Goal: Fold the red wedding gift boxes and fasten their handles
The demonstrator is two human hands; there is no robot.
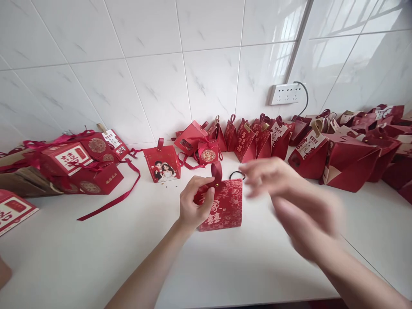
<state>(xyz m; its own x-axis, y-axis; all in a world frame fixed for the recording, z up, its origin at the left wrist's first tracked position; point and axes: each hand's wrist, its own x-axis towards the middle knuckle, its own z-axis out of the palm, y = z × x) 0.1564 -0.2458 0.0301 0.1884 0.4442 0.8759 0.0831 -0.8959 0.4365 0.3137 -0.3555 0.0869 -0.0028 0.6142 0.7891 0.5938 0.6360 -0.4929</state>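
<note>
A red gift box (pixel 227 206) with pale flower print and Chinese characters stands upright on the white table. My left hand (pixel 196 201) is closed on its upper left part, thumb in front, just below the dark red strap loop (pixel 216 171). A small gold stud shows at the base of the loop. To the right of the box, my right hand (pixel 292 201) is blurred by motion. Its fingers stretch toward the box, thumb apart, and nothing shows in them. A thin black ring (pixel 237 174) lies behind the box's top right corner.
A red box with a cartoon couple (pixel 163 165) stands behind on the left. Ribboned red boxes (pixel 96 176) are piled further left, with a trailing ribbon (pixel 112 206). Several strap-topped boxes (pixel 264 139) line the tiled wall and crowd the right. A power strip (pixel 285 94) is mounted above.
</note>
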